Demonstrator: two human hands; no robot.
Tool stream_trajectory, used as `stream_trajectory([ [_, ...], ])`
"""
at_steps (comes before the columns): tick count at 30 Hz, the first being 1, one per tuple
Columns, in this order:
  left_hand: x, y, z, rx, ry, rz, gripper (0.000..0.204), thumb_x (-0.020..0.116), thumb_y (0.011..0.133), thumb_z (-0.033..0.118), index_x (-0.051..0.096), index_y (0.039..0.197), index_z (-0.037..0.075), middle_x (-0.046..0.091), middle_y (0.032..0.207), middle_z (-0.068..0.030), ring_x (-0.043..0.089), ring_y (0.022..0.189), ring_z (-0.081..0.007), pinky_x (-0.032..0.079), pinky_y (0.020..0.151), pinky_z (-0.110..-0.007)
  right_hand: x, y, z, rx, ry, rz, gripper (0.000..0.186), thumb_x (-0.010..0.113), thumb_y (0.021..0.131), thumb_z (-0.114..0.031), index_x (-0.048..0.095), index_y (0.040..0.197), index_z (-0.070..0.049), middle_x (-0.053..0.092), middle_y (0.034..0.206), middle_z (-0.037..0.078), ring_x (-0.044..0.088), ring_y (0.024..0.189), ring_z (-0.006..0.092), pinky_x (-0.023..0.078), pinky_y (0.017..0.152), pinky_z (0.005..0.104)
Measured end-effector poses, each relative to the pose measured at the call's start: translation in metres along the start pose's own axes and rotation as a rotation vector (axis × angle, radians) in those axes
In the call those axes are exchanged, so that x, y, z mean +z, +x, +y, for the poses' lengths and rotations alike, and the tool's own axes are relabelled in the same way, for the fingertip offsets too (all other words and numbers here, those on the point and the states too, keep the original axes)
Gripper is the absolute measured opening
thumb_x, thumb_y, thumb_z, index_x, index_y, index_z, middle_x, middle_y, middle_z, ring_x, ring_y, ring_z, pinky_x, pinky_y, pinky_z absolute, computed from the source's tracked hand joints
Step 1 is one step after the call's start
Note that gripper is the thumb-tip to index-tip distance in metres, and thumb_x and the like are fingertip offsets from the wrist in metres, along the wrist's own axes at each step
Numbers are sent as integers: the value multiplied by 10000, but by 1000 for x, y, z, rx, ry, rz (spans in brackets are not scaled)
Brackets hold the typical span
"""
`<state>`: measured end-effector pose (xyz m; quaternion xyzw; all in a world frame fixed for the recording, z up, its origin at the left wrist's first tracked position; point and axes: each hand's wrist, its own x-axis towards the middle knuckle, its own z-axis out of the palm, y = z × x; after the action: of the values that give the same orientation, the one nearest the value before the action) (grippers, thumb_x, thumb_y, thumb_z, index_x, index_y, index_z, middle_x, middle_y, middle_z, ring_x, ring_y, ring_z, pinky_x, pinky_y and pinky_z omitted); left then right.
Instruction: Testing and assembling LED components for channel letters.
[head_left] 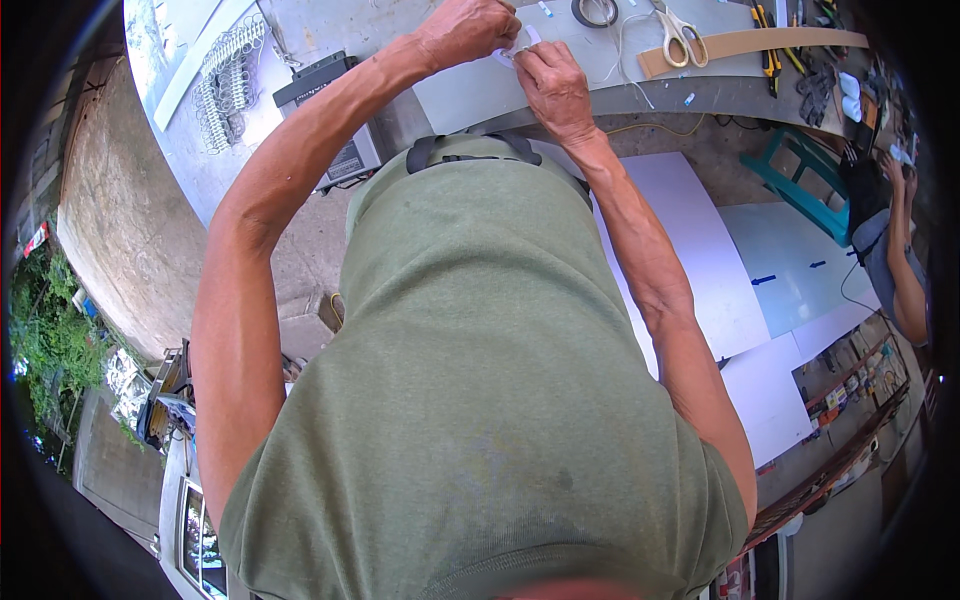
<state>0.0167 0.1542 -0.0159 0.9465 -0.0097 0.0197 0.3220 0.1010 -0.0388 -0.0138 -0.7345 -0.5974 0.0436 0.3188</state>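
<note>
At the top of the view my left hand (475, 30) and my right hand (550, 90) meet over a grey sheet (460, 95) on the worktable, both with fingers pinched on a small pale piece with thin wire (518, 45). The piece's detail is partly hidden by my fingers. Just right of them lie a roll of dark tape (595, 12), loose white cord (622, 55), white-handled scissors (682, 40) and a tan strip (780, 38).
Coiled wires (228, 85) and a dark metal device (345, 150) sit left. Pliers (770, 65) lie right. A teal stool (800, 185), large white sheets (670, 220) and a co-worker (895, 270) are at the right. Greenery (50, 340) shows at far left.
</note>
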Motion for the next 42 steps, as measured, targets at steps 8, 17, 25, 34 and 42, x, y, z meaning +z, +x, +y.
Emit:
stream_trajectory([
  [8,9,4,-7,0,-27,-34,98,691,749,144,672,697,63,648,710,-142,656,687,-337,523,638,-444,-6,7,-5,79,-15,-102,59,707,814,-43,708,871,-25,644,852,86,619,837,290,530,766,396],
  [17,1,4,2,-87,35,-35,111,706,747,157,673,694,65,651,695,-146,662,683,-350,520,618,-457,-6,5,-4,59,-65,-110,75,733,819,-66,716,879,-24,647,861,88,625,845,288,532,764,394],
  [25,-9,3,17,-112,79,-31,79,720,815,110,746,849,44,706,819,-102,699,770,-305,563,717,-399,-13,-6,0,26,62,-62,217,715,848,-37,696,1064,-30,642,930,102,634,906,284,546,804,395],
  [34,-7,3,15,-115,57,-18,71,726,789,109,729,823,47,706,823,-109,693,766,-320,553,707,-422,-13,-7,-2,-30,-123,-177,296,653,849,-11,731,1121,-97,642,1010,49,600,941,241,494,821,391],
  [42,-11,12,15,-166,50,-101,94,743,768,113,725,813,32,707,804,-139,690,775,-349,541,693,-436,-21,7,0,-84,-174,-228,269,592,861,-21,746,1058,-121,651,1059,39,590,990,238,449,824,410],
])
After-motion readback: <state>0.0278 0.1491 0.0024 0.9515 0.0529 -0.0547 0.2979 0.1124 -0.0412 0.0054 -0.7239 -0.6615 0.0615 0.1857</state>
